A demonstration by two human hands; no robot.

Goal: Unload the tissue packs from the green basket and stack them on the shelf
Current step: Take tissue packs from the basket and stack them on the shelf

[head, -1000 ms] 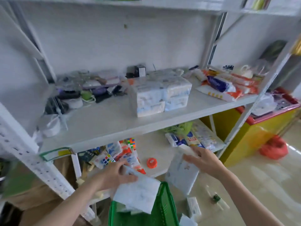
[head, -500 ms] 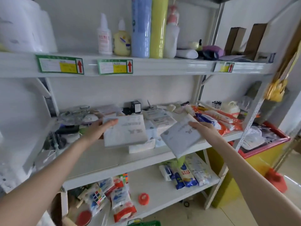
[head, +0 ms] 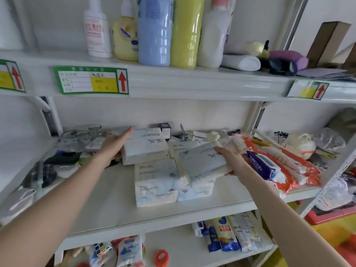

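Note:
My left hand (head: 113,145) holds a pale blue tissue pack (head: 145,145) by its left end, over the back of the stack on the middle shelf (head: 107,205). My right hand (head: 232,160) grips a second tissue pack (head: 202,160), tilted, resting on the right side of the stack. Below them lie stacked tissue packs (head: 156,185) in white and blue wrap. The green basket is out of view.
Glass jars (head: 84,133) and dark items crowd the shelf's left. Orange and purple wipe packs (head: 273,166) lie at right. Tall bottles (head: 154,29) stand on the upper shelf. The lower shelf holds snack packs (head: 227,234) and a red cap (head: 161,258).
Both hands lifted a tissue pack each from the green basket up to the middle shelf and now reach the stack. The view rose, and the basket left the frame.

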